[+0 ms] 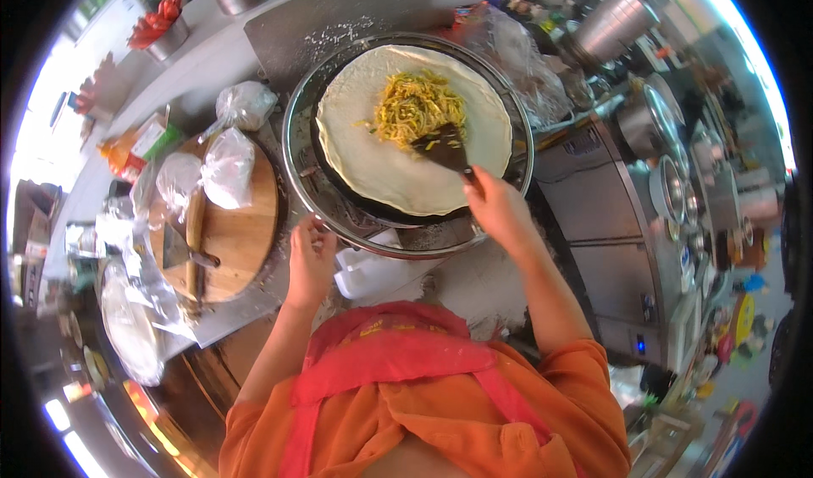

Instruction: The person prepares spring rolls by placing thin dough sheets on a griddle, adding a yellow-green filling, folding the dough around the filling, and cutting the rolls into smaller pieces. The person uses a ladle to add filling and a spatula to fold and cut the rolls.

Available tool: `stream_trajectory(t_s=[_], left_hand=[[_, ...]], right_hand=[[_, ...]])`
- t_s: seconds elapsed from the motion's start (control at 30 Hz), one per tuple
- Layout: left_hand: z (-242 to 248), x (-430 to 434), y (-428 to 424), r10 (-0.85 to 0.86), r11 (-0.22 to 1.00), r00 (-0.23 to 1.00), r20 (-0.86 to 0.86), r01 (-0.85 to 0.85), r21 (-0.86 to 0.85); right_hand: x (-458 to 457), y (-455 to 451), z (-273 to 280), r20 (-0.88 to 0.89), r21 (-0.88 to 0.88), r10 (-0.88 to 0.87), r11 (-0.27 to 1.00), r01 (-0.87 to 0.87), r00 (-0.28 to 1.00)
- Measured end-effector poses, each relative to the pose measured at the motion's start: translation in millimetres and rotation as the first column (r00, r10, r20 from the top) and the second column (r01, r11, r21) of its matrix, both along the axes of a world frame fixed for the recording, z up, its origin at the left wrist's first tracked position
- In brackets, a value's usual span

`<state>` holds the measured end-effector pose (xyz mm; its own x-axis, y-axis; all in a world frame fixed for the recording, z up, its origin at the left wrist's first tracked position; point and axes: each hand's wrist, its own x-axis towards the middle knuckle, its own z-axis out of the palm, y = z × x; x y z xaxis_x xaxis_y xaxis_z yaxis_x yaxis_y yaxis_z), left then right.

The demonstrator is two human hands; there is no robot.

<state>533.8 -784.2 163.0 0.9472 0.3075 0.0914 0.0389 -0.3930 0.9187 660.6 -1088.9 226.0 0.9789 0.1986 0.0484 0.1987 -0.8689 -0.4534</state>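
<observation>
A large round sheet of dough lies on a dark round griddle inside a wide metal ring. Shredded yellow-green filling is heaped on its upper middle. My right hand grips the handle of a dark spatula, whose blade touches the lower right of the heap. Near the lower left of the ring is my left hand, its fingers curled loosely, with no object visible in it; whether it touches the ring I cannot tell.
At left, a round wooden board bears a rolling pin, a metal scraper and plastic bags. Metal bowls of red peppers stand at upper left. A plastic-covered pile lies at upper right, above a steel cabinet.
</observation>
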Motion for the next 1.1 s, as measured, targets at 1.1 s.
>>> stream_trajectory(t_s=[1.1], left_hand=[[-2.3, -5.6, -46.8, 0.269, 0.961, 0.960, 0.079, -0.273, 0.047]], right_hand=[[-18.4, -27.1, 15.1, 0.054, -0.028, 0.215, 0.976, -0.214, 0.975]])
